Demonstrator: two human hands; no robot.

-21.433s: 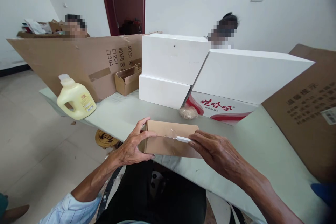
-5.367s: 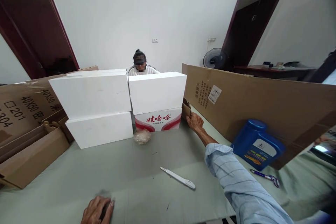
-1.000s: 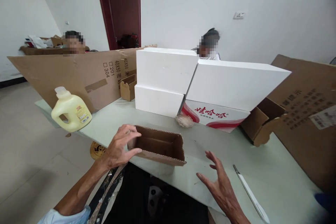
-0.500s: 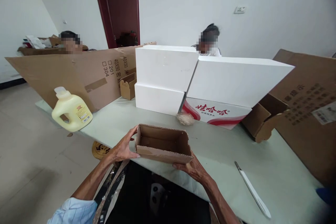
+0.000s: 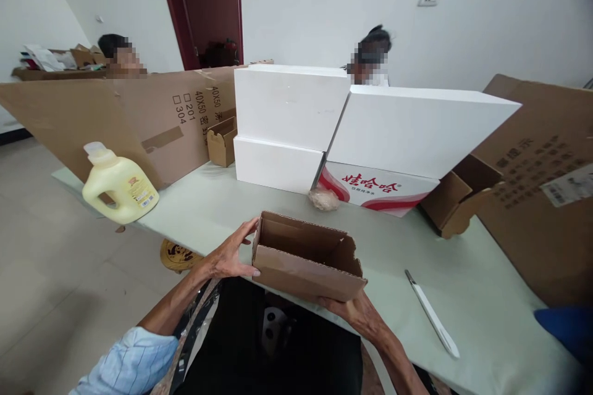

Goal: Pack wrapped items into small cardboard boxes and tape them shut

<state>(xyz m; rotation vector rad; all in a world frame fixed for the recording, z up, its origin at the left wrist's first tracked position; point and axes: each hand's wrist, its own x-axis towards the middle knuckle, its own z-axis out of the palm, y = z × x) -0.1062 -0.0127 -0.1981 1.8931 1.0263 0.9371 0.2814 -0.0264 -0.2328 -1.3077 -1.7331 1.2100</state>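
An open-topped brown cardboard box (image 5: 303, 271) is held over the near edge of the pale green table (image 5: 486, 296). My left hand (image 5: 229, 256) grips its left end, thumb on the near wall and fingers on the far side. My right hand (image 5: 356, 313) supports the box from underneath at its right end, fingers mostly hidden. The box looks empty inside. A white knife (image 5: 432, 315) lies on the table to the right of the box.
White foam boxes (image 5: 290, 108) and a red-printed carton (image 5: 375, 188) stand at the back. Another open cardboard box (image 5: 458, 203) lies at right, a small one (image 5: 221, 142) at left. A yellow bottle (image 5: 118, 185) stands on the left edge. Two people sit behind the cardboard sheets.
My right hand went from open above the table to under the box's right end. Both hands have drawn the box nearer and to the right, its opening facing up.
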